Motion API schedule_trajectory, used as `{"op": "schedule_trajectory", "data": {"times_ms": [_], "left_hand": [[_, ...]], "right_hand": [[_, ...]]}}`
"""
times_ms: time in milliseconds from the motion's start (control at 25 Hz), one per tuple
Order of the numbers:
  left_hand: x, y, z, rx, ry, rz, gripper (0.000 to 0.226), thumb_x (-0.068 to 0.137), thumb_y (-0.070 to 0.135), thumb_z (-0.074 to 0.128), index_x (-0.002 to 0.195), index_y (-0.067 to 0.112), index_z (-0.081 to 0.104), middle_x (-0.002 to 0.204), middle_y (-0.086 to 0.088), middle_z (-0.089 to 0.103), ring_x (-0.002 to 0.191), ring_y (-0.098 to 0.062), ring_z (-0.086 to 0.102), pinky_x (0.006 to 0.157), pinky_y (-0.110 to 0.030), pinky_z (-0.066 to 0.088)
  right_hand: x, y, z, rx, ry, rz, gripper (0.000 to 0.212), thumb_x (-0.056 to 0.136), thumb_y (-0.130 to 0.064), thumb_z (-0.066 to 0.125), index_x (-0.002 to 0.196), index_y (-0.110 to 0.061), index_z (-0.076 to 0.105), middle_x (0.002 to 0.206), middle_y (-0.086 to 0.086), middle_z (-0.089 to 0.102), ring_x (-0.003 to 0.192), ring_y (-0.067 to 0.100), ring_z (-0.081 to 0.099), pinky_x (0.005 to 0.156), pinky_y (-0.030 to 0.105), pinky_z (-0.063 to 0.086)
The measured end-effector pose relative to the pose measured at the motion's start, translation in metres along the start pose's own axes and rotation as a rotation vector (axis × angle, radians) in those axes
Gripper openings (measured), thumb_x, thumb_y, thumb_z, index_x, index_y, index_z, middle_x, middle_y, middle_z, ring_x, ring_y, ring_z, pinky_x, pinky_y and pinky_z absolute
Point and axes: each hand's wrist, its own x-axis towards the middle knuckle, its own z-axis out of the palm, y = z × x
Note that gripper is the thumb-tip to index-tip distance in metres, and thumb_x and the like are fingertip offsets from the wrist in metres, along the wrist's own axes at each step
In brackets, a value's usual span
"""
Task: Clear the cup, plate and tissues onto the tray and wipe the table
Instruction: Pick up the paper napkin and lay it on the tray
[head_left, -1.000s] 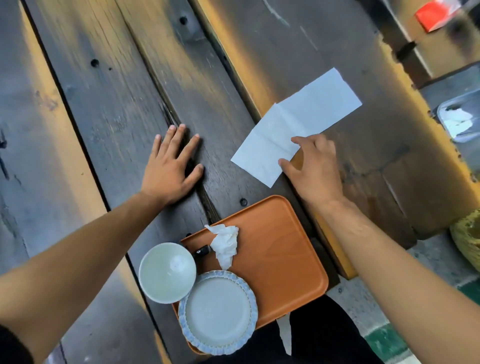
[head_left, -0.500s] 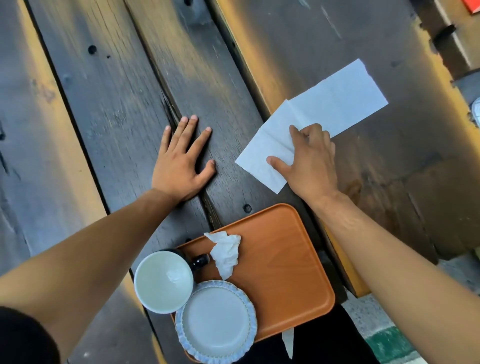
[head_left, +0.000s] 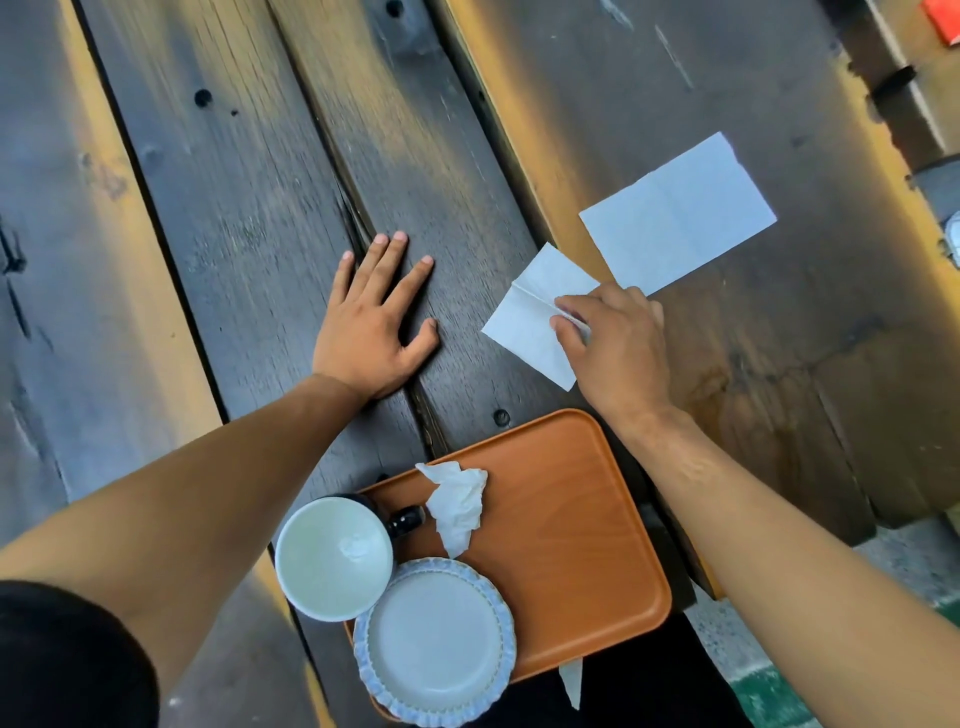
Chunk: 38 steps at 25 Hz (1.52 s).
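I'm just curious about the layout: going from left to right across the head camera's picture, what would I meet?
cup → left hand → crumpled tissue → right hand, pinching the flat white tissue, which reaches furthest right.

**Bare forearms, one dark sleeve**

Both arms are uncovered from the fingers back to the elbow — no watch, ring, band or glove shows on either. The left hand (head_left: 371, 332) and the right hand (head_left: 618, 348) have short, plain nails. Far back from the left fingers (head_left: 395, 260), at the upper arm, sits a black short sleeve (head_left: 67, 660) — plain cloth, no print visible.
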Motion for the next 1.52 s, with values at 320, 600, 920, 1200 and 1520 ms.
{"op": "schedule_trajectory", "data": {"times_ms": [320,600,920,1200,1520], "left_hand": [[0.001,0.001,-0.003,0.000,-0.019,-0.017,0.068,0.095,0.053,0.044,0.157,0.026,0.035,0.169,-0.007,0.022,0.157,-0.026,0.017,0.127,-0.054,0.013],[0.000,0.005,-0.008,-0.010,-0.036,-0.039,0.068,0.094,0.051,0.045,0.157,0.025,0.036,0.169,-0.008,0.022,0.157,-0.027,0.018,0.127,-0.053,0.011],[0.000,0.006,-0.009,-0.009,-0.052,-0.046,0.068,0.095,0.051,0.045,0.157,0.026,0.034,0.169,-0.008,0.021,0.158,-0.026,0.016,0.128,-0.052,0.009],[0.000,0.005,-0.008,-0.012,-0.047,-0.041,0.067,0.095,0.053,0.043,0.157,0.027,0.034,0.169,-0.008,0.021,0.158,-0.026,0.016,0.128,-0.052,0.009],[0.000,0.004,-0.006,-0.005,-0.032,-0.036,0.067,0.095,0.053,0.043,0.156,0.028,0.034,0.169,-0.008,0.022,0.157,-0.026,0.017,0.128,-0.053,0.011]], "right_hand": [[-0.018,-0.009,-0.027,0.258,-0.036,-0.014,0.016,0.096,-0.016,0.065,0.101,-0.005,0.076,0.097,0.009,0.068,0.089,0.023,0.063,0.079,0.025,0.046],[-0.058,-0.016,-0.077,0.473,-0.364,0.066,0.014,0.096,-0.030,0.064,0.089,-0.022,0.072,0.082,-0.005,0.070,0.076,0.010,0.064,0.062,0.030,0.048],[-0.101,-0.007,-0.077,0.421,-0.830,0.075,0.011,0.098,-0.025,0.064,0.095,-0.028,0.073,0.089,-0.015,0.071,0.084,0.000,0.064,0.062,0.012,0.044],[-0.103,-0.002,-0.072,0.251,-1.170,-0.007,0.009,0.094,-0.032,0.066,0.099,-0.039,0.070,0.098,-0.030,0.068,0.094,-0.013,0.060,0.066,0.006,0.042],[-0.119,0.000,-0.058,-0.037,-1.248,-0.144,0.014,0.097,-0.035,0.057,0.107,-0.032,0.067,0.091,-0.019,0.062,0.078,-0.007,0.056,0.058,0.013,0.034]]}}
